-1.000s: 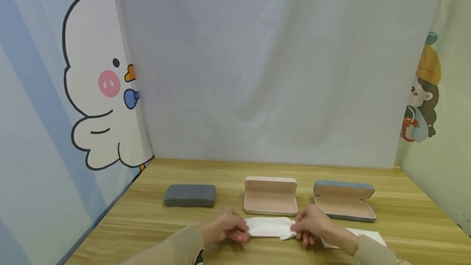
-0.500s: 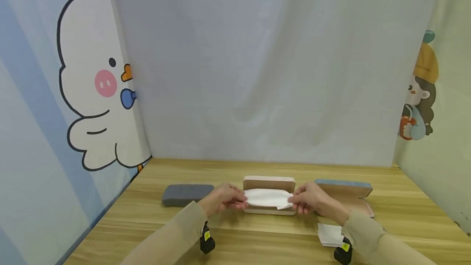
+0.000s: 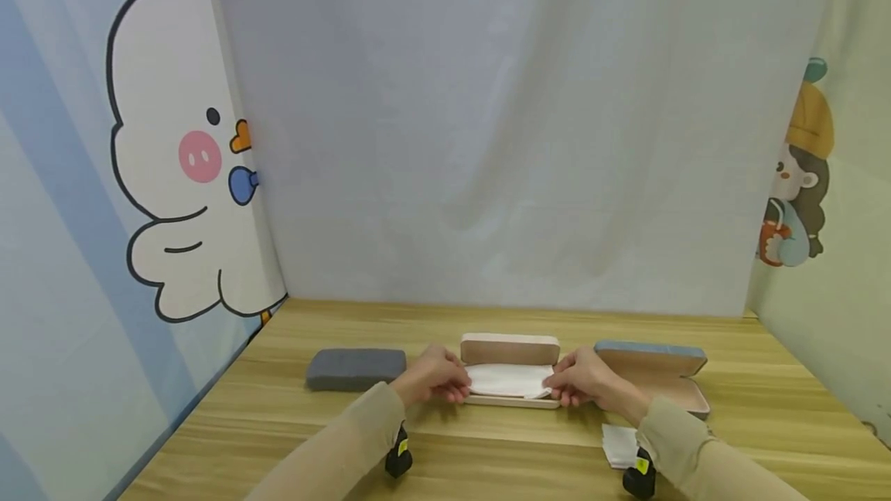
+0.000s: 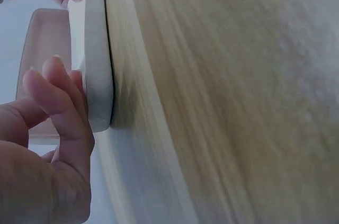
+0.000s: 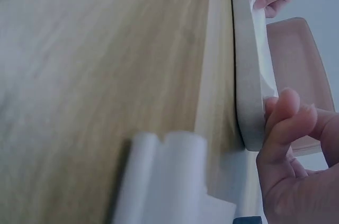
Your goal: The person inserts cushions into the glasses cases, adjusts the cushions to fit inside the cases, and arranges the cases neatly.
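A white folded cloth point(image 3: 508, 380) lies along the lower half of an open pale eyeglass case point(image 3: 510, 349) with a pinkish lining. My left hand point(image 3: 435, 377) pinches the cloth's left end at the case's left side. At the other end my right hand point(image 3: 586, 379) pinches the cloth's right corner. In the left wrist view the left hand point(image 4: 58, 128) is close against the case's end wall point(image 4: 98, 75). The right wrist view has the right hand point(image 5: 299, 155) at the opposite end, with the white cloth point(image 5: 263, 49) stretched inside the rim.
A closed dark grey eyeglass case point(image 3: 355, 369) stands on the left. On the right is an open blue case point(image 3: 650, 349), partly behind my right hand. Folded white cloth point(image 3: 618, 445) lies on the wooden table point(image 3: 501, 454) near my right wrist.
Both hands lifted the white cloth from the table in front, carried it forward over the pale case, then lowered it into the lower half.
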### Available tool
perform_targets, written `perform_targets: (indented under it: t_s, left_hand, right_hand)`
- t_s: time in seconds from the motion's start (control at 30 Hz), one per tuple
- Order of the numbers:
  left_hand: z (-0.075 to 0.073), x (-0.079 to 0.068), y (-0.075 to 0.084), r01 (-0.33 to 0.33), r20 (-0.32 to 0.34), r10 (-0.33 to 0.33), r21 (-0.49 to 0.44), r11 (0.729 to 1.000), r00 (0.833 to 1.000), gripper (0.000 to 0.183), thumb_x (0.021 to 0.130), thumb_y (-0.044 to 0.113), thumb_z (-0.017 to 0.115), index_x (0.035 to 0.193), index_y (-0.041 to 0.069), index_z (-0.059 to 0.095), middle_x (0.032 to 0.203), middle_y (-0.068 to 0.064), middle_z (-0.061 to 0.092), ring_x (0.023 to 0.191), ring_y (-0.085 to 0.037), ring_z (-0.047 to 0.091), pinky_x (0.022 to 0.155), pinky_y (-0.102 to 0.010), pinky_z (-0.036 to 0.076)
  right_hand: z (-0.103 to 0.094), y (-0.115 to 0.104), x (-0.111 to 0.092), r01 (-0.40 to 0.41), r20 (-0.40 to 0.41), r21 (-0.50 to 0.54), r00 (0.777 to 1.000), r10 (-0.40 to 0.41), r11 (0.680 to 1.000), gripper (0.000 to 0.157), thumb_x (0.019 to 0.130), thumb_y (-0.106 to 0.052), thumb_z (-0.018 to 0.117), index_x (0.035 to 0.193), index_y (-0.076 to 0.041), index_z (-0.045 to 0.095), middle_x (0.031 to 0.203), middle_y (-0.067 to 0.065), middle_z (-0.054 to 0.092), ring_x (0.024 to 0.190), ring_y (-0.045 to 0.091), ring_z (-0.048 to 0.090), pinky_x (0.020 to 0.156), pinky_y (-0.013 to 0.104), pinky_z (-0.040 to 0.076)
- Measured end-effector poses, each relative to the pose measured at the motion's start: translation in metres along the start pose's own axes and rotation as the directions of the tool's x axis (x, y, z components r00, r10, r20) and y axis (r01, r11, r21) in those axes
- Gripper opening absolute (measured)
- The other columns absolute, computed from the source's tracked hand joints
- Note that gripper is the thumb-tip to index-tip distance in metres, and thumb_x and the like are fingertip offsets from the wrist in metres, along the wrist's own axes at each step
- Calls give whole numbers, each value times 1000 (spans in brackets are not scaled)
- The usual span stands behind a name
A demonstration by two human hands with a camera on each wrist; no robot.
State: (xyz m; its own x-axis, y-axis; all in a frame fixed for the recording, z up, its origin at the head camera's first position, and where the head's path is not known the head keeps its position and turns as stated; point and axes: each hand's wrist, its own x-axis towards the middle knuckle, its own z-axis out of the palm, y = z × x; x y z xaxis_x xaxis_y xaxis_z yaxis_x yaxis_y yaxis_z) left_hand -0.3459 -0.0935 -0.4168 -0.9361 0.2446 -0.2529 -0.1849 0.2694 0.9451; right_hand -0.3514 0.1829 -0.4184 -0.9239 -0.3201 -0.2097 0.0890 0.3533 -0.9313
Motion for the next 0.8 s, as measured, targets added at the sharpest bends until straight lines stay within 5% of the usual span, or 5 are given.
perform_targets:
  t_s: [0.23, 0.43, 0.6, 0.7, 0.8]
  left_hand:
    - [5, 0, 2, -6, -33, 9, 86, 996, 999, 6, 79, -6, 61, 77, -8, 66, 50, -1, 56, 39, -5, 49, 36, -13, 36]
    - [4, 1, 0, 1, -70, 8, 135, 991, 998, 16, 77, -8, 59, 64, 1, 60, 47, 0, 52, 36, -5, 46, 34, -13, 34]
    - [-4, 1, 0, -56, -3, 57, 179, 982, 998, 13, 80, -5, 65, 79, -1, 53, 51, -2, 53, 38, -7, 46, 36, -16, 37]
    - [-14, 1, 0, -82, 93, 64, 198, 977, 994, 38, 82, 0, 71, 109, -2, 45, 56, -6, 57, 40, -10, 48, 38, -19, 41]
    - [-20, 2, -3, -89, 194, 49, 201, 975, 980, 74, 79, -1, 75, 136, 4, 28, 60, -10, 61, 42, -13, 52, 41, -22, 46]
  right_hand:
    - [1, 0, 1, -34, -38, 11, 999, 34, 999, 25, 82, -2, 72, 87, 0, 48, 52, 0, 60, 39, 3, 52, 38, 15, 44]
    - [4, 1, 0, -8, -46, -90, 999, 4, 996, 34, 79, -2, 73, 67, -11, 43, 46, -3, 55, 35, 2, 47, 35, 14, 35]
    - [2, -1, -4, -1, -49, -146, 999, -6, 989, 43, 84, -11, 71, 58, -14, 37, 41, -7, 41, 33, 2, 37, 35, 16, 27]
    - [1, -4, -8, -14, -38, -178, 999, 7, 984, 30, 85, -20, 73, 87, 0, 51, 42, -4, 39, 34, 5, 34, 36, 18, 26]
    - [1, -4, -11, -10, 14, -222, 1000, 13, 975, 82, 80, -23, 80, 137, 3, 27, 45, -1, 46, 35, 6, 39, 36, 19, 33]
